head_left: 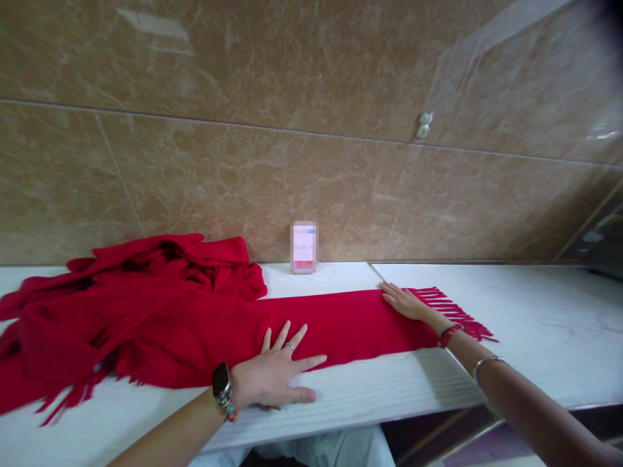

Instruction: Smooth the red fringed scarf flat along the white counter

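At six o'clock, a red scarf (348,324) ran nine-to-three from crumpled red cloth (165,318), its fringe (479,330) pointing toward three. The left hand (277,375) and right hand (405,303), apart, lay flat across it. Behind the white table (540,324), a brown marbled wall (311,175) rose at twelve.

Single head-worn view, looking forward and down from above the wearer's lap (335,449), near the white wood-grain tabletop (540,324), facing a brown marbled tile wall (272,175)

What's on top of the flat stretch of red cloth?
Left hand, spread across the near edge of the cloth; right hand, by the fringe. Cloth directly under both hands is hidden.
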A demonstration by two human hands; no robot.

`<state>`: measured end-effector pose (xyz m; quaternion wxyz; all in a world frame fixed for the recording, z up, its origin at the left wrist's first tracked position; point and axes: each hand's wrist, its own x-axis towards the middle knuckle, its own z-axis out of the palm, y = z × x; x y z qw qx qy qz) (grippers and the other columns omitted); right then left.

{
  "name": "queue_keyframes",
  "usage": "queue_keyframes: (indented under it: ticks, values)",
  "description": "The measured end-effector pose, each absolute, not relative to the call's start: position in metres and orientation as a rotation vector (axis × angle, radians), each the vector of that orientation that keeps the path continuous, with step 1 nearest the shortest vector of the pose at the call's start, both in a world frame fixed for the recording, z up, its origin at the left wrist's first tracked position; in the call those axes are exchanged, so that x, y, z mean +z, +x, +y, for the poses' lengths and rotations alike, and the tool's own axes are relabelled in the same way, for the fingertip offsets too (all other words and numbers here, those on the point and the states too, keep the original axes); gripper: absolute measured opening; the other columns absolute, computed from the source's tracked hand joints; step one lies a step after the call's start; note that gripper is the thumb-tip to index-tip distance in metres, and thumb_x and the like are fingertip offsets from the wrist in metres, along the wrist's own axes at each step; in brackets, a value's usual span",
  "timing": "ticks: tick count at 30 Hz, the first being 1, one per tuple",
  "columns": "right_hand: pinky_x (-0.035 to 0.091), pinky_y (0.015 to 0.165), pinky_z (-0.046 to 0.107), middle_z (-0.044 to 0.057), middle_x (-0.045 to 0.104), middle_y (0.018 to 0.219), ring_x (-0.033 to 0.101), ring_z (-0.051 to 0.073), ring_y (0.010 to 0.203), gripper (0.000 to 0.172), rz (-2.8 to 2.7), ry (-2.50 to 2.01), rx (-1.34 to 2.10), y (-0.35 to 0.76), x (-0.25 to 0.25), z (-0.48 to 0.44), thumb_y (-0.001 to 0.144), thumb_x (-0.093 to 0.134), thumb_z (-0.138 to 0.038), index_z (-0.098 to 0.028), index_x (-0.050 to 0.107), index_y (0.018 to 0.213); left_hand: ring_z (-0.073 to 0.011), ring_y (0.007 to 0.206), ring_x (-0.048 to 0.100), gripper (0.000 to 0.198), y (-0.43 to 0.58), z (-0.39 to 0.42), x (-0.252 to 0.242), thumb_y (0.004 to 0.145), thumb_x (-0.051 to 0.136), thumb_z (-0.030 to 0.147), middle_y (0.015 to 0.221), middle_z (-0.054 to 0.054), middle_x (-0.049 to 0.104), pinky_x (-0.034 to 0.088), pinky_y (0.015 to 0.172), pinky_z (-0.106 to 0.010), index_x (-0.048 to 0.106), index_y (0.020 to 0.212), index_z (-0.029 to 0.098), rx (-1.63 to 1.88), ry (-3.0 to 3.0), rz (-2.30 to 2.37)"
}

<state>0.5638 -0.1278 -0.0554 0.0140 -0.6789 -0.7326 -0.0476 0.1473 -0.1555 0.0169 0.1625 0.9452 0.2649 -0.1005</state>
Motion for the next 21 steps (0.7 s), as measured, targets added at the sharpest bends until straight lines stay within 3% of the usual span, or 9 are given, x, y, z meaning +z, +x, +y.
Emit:
queue_keyframes:
  ticks: [3, 6, 9, 13, 21]
  values:
    - [0.029, 0.097, 0.055, 0.016, 0.032, 0.139, 0.025, 0.030, 0.128, 0.045, -2.142, -2.262, -0.129, 0.585, -0.050, -0.131, 0.091, 0.020, -0.027, -0.017, 0.040, 0.131, -0.0430, 0.127, -0.008, 0.061, 0.147, -0.157, 0.019, 0.078, 0.044, 0.060, 0.147, -0.009, -0.002, 0.004, 0.091, -0.070, 0.024, 0.133, 0.044, -0.304, 2.679, 0.776]
    - [0.025, 0.098, 0.056, 0.016, 0.022, 0.143, 0.017, 0.029, 0.131, 0.048, -2.073, -2.212, -0.158, 0.559, -0.039, -0.132, 0.092, 0.018, -0.030, -0.016, 0.026, 0.137, -0.0410, 0.129, -0.004, 0.053, 0.148, -0.156, 0.021, 0.082, 0.036, 0.060, 0.147, -0.007, 0.004, 0.007, 0.092, -0.069, 0.026, 0.132, 0.044, -0.285, 2.668, 0.797]
    - [0.021, 0.102, 0.053, 0.012, 0.020, 0.144, 0.013, 0.025, 0.132, 0.049, -2.255, -1.829, -0.114, 0.500, -0.025, -0.138, 0.092, 0.020, -0.033, -0.020, 0.019, 0.139, -0.0354, 0.132, 0.002, 0.051, 0.153, -0.148, 0.019, 0.087, 0.025, 0.057, 0.147, -0.006, 0.012, 0.010, 0.096, -0.064, 0.021, 0.135, 0.041, -0.143, 2.736, 0.826]
    - [0.021, 0.103, 0.050, 0.013, 0.021, 0.144, 0.014, 0.024, 0.133, 0.050, -2.456, -1.552, -0.059, 0.428, -0.015, -0.147, 0.092, 0.024, -0.037, -0.018, 0.020, 0.139, -0.0298, 0.133, 0.005, 0.050, 0.162, -0.124, 0.007, 0.091, 0.022, 0.049, 0.147, -0.005, 0.012, 0.011, 0.101, -0.057, 0.020, 0.138, 0.033, 0.233, 2.874, 1.073]
    - [0.028, 0.099, 0.052, 0.015, 0.028, 0.141, 0.023, 0.025, 0.130, 0.048, -2.513, -1.732, -0.086, 0.458, -0.033, -0.136, 0.093, 0.023, -0.035, -0.014, 0.028, 0.136, -0.0380, 0.130, 0.013, 0.056, 0.163, -0.089, -0.020, 0.087, 0.027, 0.053, 0.145, -0.009, 0.018, 0.015, 0.097, -0.061, 0.026, 0.137, 0.029, 0.037, 2.775, 1.385]
